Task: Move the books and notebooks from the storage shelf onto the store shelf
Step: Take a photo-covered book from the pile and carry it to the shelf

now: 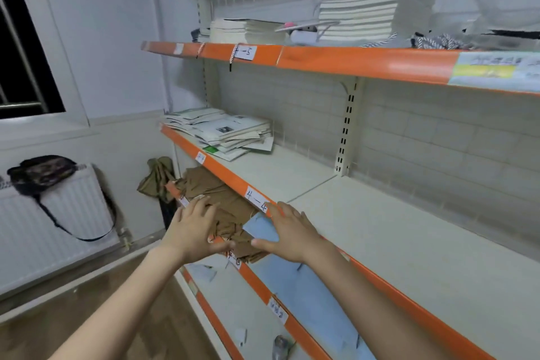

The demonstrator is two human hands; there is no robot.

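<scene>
I am at the picking-up step. My left hand (194,231) and my right hand (287,232) both reach into the shelf marked 4-3 (257,280). They hold a messy pile of brown notebooks (225,204) from two sides. The left thumb curls under the pile's front edge. The right hand lies on a blue sheet (263,229) on top of the pile, thumb tucked at its edge.

Next, I think I must squeeze the loose pile tight and slide it out without spilling.

The shelf marked 4-4 (380,228) above hides the back of the pile. I cannot tell how deep it goes. The small labels lower down are too blurry to read.
</scene>
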